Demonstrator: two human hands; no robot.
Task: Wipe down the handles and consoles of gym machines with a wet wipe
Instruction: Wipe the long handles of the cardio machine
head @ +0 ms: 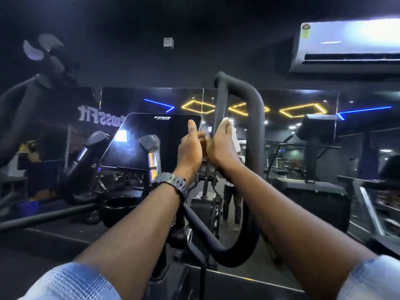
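A thick black padded loop handle (256, 118) of the gym machine rises in front of me and curves down to the lower right. My right hand (220, 148) holds a white wet wipe (235, 136) against the loop's inner upright bar (220, 105). My left hand (190, 148), with a black watch on its wrist, is raised right beside it. Its thumb points up and its fingers curl inward, and what they hold is hidden. The machine's dark glossy console (151, 141) stands just left of my hands.
Two short grips (98, 137) (151, 146) with metal sensor bands stick up around the console. A cup holder (119, 204) sits below it. A mirror wall (292, 109) lies ahead, a treadmill (313, 191) stands at right, and an air conditioner (350, 44) hangs at the upper right.
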